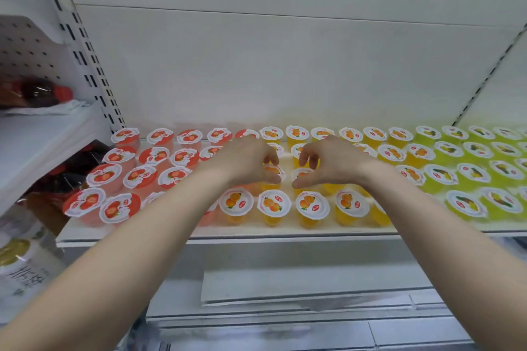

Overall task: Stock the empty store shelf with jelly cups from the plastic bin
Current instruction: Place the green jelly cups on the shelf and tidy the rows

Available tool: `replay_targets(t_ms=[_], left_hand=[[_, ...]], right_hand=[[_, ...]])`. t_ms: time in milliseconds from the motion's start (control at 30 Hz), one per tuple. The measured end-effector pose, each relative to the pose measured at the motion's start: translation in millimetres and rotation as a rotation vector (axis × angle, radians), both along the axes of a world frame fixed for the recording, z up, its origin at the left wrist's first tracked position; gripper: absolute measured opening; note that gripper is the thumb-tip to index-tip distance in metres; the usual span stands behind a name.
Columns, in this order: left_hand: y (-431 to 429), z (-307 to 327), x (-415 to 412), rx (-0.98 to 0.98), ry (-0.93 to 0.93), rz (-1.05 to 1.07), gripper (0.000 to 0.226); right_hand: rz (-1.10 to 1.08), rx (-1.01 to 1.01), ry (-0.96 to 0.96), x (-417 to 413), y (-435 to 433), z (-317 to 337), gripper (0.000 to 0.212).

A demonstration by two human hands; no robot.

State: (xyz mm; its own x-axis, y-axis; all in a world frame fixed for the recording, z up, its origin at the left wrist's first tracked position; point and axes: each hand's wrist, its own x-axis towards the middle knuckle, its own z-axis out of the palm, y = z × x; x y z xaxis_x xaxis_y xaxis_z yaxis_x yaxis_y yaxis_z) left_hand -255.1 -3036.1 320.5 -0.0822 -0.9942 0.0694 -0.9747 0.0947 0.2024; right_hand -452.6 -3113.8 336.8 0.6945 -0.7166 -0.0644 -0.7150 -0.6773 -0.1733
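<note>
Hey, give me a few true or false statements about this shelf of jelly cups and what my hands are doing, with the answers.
1. The red-lidded cups stand at the left end of the shelf. True.
2. The green cups sit between the red ones and the orange cups. False: orange is in the middle and green is at the right end.
3. The left hand and the right hand each pinch one of the orange cups between thumb and fingers. True.
4. The front row of orange cups lies tipped over. False: they stand upright, lids up.
</note>
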Motion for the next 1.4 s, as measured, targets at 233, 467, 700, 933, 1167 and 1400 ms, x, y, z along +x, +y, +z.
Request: replay_targets(t_ms=[233, 467, 700, 933, 1167, 1400], left_hand=[[5.7, -2.3, -3.5, -0.016, -0.020, 0.020, 0.042], [10.2, 3.7, 24.9, -0.116, 0.008, 0.107, 0.034], [1.7, 4.7, 90.0, -0.120, -0.048, 0.276, 0.036], [-21.2, -6.6, 120.3, -0.071, -0.043, 0.302, 0.046], [-38.6, -11.9, 128.3, -0.010, -0.023, 0.246, 0.056], [-43.3, -12.6, 131.4, -0.050, -0.062, 0.232, 0.049]], right_hand=[[-0.025, -0.057, 0.031, 1.2, 2.9, -4.2, 0.039], [-0.024, -0.111, -0.037, 9.3, -4.9, 9.9, 0.037], [0.034, -0.213, -0.162, 62.3, -21.1, -0.1, 0.028], [0.000, -0.234, -0.173, 123.1, -41.2, -17.0, 0.037], [0.033, -0.191, -0.046, 153.7, -51.0, -20.8, 0.046], [-0.003, -0.174, -0.096, 164.2, -54.7, -24.2, 0.038]])
